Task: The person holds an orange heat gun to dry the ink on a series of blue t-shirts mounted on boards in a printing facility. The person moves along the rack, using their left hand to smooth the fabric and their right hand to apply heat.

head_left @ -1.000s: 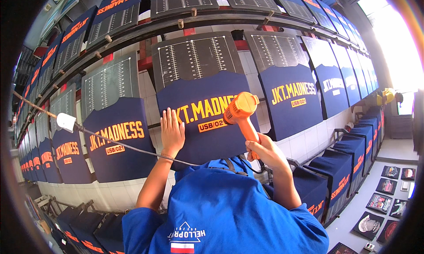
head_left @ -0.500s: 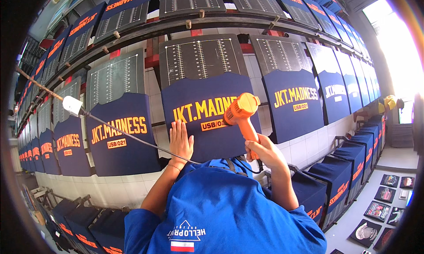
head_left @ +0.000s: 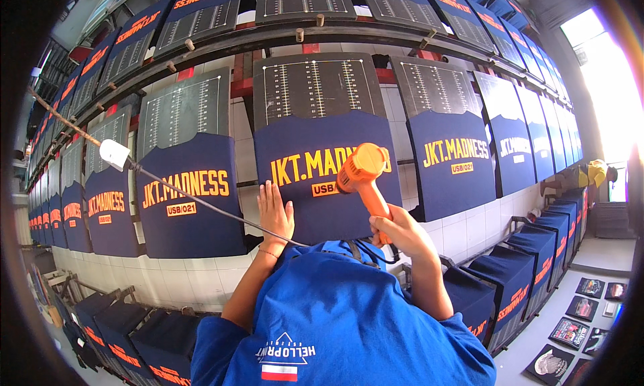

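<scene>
My right hand [head_left: 401, 233] is wrapped round the handle of an orange heat gun [head_left: 364, 171]. The gun is held above a navy shirt [head_left: 335, 215] and covers the right part of its yellow lettering and the small orange label under it. This shirt is stretched over a dark flat board [head_left: 318, 87] with white ruler-like markings. My left hand [head_left: 276, 215] lies flat with its fingers out, at the shirt's lower left edge. A grey cord [head_left: 201, 206] passes by my left wrist.
More printed navy shirts on boards stand in a row, with one to the left [head_left: 191, 218] and one to the right [head_left: 453, 184]. A white plug block [head_left: 114, 154] hangs on the cord. Another person in yellow [head_left: 594, 173] is at the far right. A metal rail [head_left: 282, 33] runs behind.
The heat gun has shifted a little left over the lettering. The shirts and boards sit slightly further right in the view. My left hand stays flat by the shirt's edge.
</scene>
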Action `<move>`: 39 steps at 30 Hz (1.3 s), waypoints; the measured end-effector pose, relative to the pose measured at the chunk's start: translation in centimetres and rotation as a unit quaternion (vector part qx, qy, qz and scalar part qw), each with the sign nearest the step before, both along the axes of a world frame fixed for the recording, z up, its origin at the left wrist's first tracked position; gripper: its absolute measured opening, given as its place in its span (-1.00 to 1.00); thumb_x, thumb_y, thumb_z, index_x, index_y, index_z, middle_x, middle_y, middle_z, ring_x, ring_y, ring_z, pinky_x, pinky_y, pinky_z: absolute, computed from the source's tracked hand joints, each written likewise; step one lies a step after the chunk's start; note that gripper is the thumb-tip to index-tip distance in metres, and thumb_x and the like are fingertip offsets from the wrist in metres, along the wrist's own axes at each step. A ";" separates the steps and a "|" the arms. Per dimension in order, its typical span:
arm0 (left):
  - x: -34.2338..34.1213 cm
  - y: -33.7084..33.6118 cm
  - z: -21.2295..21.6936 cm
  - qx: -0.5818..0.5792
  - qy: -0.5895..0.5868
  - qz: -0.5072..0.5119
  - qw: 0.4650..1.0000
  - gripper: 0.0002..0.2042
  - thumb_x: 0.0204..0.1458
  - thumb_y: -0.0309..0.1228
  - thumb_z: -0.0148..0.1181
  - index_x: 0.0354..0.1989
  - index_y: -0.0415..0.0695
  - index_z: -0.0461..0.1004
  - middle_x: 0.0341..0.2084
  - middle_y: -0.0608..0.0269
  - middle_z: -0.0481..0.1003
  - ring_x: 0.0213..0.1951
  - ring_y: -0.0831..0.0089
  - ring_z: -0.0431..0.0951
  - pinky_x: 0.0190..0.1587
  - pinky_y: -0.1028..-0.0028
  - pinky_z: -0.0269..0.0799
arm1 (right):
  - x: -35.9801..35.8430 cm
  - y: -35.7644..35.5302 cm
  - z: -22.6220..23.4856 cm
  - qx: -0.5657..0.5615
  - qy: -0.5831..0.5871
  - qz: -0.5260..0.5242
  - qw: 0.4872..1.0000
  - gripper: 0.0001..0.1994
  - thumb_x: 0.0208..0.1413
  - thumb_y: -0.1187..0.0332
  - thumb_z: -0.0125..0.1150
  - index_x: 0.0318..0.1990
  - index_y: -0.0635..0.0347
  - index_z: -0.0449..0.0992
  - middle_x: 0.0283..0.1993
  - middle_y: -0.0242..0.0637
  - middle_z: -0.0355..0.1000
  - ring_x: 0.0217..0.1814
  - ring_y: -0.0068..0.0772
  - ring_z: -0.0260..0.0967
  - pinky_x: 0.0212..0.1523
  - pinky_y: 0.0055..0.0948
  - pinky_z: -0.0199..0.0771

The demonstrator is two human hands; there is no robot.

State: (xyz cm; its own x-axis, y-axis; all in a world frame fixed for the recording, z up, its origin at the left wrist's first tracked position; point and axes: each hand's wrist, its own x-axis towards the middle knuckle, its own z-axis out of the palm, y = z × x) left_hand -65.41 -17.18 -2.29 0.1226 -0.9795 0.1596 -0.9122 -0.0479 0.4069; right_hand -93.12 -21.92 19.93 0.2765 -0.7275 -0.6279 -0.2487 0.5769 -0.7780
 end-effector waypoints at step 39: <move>16.9 3.8 -1.4 0.063 -0.120 0.375 0.917 -0.38 0.36 -0.13 -0.25 0.39 -0.42 0.02 0.40 -0.27 0.04 0.44 -0.15 -0.03 0.44 -0.01 -0.08 | 3.4 -1.7 0.7 0.022 0.016 0.138 0.990 -0.69 0.21 0.25 0.22 -0.19 0.40 0.42 -0.38 -0.26 0.45 -0.47 -0.49 0.50 -0.44 -0.50 0.50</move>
